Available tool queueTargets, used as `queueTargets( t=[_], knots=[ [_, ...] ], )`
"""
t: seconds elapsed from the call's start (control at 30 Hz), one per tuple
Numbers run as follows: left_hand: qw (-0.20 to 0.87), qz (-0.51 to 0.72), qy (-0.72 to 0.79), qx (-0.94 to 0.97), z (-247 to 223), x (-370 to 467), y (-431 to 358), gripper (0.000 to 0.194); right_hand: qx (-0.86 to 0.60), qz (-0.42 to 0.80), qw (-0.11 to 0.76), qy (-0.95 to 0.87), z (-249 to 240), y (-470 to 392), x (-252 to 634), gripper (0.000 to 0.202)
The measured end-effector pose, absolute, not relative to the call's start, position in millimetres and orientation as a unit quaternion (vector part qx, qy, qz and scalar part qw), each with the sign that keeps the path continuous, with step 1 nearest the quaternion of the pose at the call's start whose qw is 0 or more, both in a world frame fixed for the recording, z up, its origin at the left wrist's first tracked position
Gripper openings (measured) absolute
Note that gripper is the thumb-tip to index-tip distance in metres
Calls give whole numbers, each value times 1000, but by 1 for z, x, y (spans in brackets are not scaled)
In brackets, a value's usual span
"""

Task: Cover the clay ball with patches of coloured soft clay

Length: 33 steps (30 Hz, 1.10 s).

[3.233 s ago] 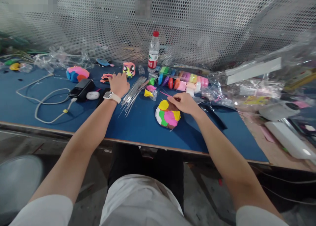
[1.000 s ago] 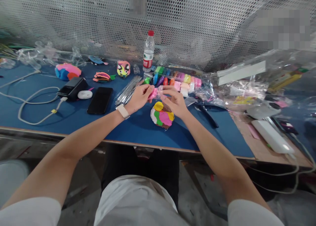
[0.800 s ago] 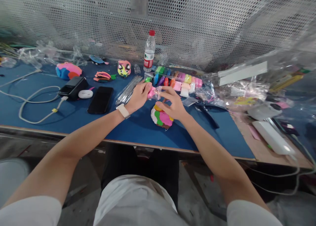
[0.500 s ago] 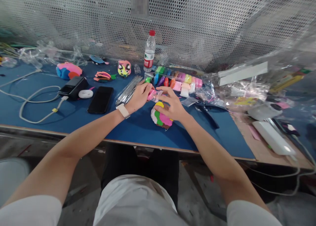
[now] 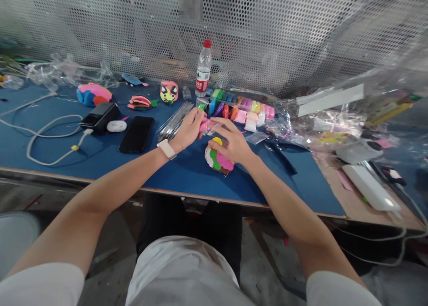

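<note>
My left hand (image 5: 190, 130), with a pale band at its wrist, is closed around a small packet of pink modelling clay (image 5: 203, 126). The packet's clear plastic end reaches toward my right hand (image 5: 236, 142), whose bent fingers are on that plastic; the exact grip is partly hidden. Below the right thumb lies a round clay-covered piece (image 5: 216, 160) in white, green, pink, yellow and brown, partly covered by the hand. Just behind the hands stands a row of coloured clay packs (image 5: 240, 116). A bundle of thin silvery strips (image 5: 174, 122) is beside my left hand.
A water bottle (image 5: 203, 72) stands at the back near the perforated metal screen. Left are a black phone (image 5: 137, 134), a black device (image 5: 99, 117) with a cable, and several clay figures (image 5: 169, 92). A dark-handled tool (image 5: 282, 158) and crumpled plastic (image 5: 321, 123) lie right.
Both hands stay at the pink clay packet. The right fingers have shifted slightly left, closer to the left hand. Other things keep their places.
</note>
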<state>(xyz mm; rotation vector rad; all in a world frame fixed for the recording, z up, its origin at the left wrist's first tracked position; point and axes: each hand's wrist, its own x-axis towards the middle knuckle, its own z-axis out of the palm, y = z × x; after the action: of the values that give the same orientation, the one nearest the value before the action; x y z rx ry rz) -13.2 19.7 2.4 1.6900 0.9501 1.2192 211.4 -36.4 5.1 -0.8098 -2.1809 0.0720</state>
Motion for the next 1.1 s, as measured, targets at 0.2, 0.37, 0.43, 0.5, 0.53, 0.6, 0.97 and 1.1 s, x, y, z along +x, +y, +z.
queueTargets(
  t=[0.2, 0.37, 0.43, 0.5, 0.53, 0.6, 0.97, 1.1],
  knots=[
    [164, 523, 345, 762, 10, -18, 10, 57, -399, -4, 403, -823, 1, -34, 212, 56],
    [167, 479, 322, 799, 9, -14, 6, 39, -413, -3, 370, -832, -7, -34, 207, 63],
    [162, 477, 319, 803, 8, -13, 8, 27, -407, -5, 373, -834, -7, -35, 205, 66],
    [155, 476, 329, 801, 7, -13, 10, 17, -396, -6, 380, -836, -6, -37, 203, 67],
    [151, 474, 337, 800, 7, -14, 11, 13, -389, -6, 384, -837, -5, -38, 203, 66],
    [141, 468, 351, 798, 7, -15, 12, 13, -378, -6, 394, -838, -3, -39, 203, 63],
    [312, 511, 343, 724, 1, -10, 7, 22, -370, -10, 425, -826, 4, -41, 201, 38],
    [289, 515, 351, 726, -4, -8, 10, 8, -371, -21, 413, -831, 5, -40, 201, 38]
  ],
)
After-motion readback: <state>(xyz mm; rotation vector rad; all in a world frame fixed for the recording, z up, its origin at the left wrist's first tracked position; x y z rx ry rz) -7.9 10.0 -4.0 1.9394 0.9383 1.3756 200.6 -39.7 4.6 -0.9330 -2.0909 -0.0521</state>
